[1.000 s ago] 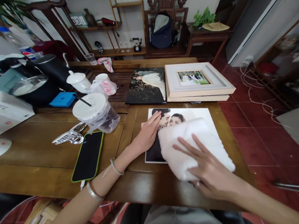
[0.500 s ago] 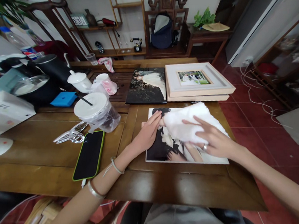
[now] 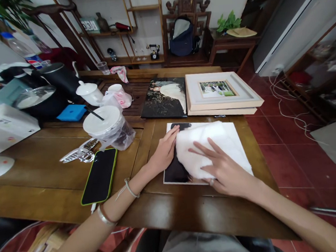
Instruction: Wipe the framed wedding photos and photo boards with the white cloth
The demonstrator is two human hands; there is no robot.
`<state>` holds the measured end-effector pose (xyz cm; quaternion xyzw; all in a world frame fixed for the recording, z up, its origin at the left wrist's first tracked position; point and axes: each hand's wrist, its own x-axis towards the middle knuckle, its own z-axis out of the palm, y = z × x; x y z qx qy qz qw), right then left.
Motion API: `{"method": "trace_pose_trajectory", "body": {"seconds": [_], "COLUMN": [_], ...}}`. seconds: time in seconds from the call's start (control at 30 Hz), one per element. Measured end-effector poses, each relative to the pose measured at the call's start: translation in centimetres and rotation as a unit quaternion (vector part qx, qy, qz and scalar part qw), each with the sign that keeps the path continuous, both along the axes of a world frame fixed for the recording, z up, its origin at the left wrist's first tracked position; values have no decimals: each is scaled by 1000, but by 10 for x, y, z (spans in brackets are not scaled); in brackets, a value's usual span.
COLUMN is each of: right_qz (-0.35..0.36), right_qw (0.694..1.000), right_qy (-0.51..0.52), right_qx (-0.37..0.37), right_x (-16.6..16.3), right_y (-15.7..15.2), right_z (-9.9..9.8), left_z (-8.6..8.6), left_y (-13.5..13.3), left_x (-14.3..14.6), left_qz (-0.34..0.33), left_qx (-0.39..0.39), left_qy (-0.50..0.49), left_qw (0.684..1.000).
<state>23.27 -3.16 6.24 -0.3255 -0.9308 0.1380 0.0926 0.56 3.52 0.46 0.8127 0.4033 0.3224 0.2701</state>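
A large photo print [image 3: 240, 145] lies flat near the front edge of the wooden table [image 3: 42, 164]. My left hand [image 3: 164, 151] rests flat on the print's left edge, fingers stretched out, pinning it down. My right hand [image 3: 223, 168] lies with spread fingers on a white cloth [image 3: 199, 146] that covers the middle of the print. The cloth hides most of the picture; only a dark strip at the left and pale area at the right show.
Behind the print lie a dark photo print [image 3: 164, 97] and a stack of white picture frames [image 3: 221, 94]. To the left are a phone with green case [image 3: 100, 176], a hair clip [image 3: 78, 153], a lidded cup in a plastic bag [image 3: 109, 127], a teapot [image 3: 90, 92] and a white box [image 3: 3, 126].
My right hand pushed the cloth up to the print's far edge, then drew it back toward the middle and left. My left hand has stayed on the print's left edge.
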Motion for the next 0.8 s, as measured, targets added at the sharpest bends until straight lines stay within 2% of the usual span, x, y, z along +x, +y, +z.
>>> {"method": "trace_pose_trajectory", "body": {"seconds": [0.17, 0.3, 0.4, 0.5, 0.57, 0.67, 0.8], "right_qz": [78, 113, 47, -94, -158, -171, -138], "right_qw": [994, 990, 997, 994, 984, 982, 989], "right_qy": [20, 19, 31, 62, 76, 77, 46], "right_qx": [-79, -87, -56, -14, 1, 16, 19], "right_x": [11, 30, 54, 75, 79, 68, 29], "right_y": [-33, -37, -21, 3, 18, 33, 33], "right_z": [8, 17, 14, 3, -3, -6, -1], "left_z": [-1, 0, 0, -1, -1, 2, 9], "left_y": [1, 0, 0, -1, -1, -2, -5], "left_x": [0, 1, 1, 1, 2, 3, 5], "left_qz": [-5, -5, -4, 0, 3, 6, 16], "left_qx": [2, -2, -5, -7, -14, -20, -1], "left_qy": [13, 24, 30, 28, 27, 11, -66], "left_qw": [1000, 1000, 1000, 1000, 1000, 1000, 998]}}
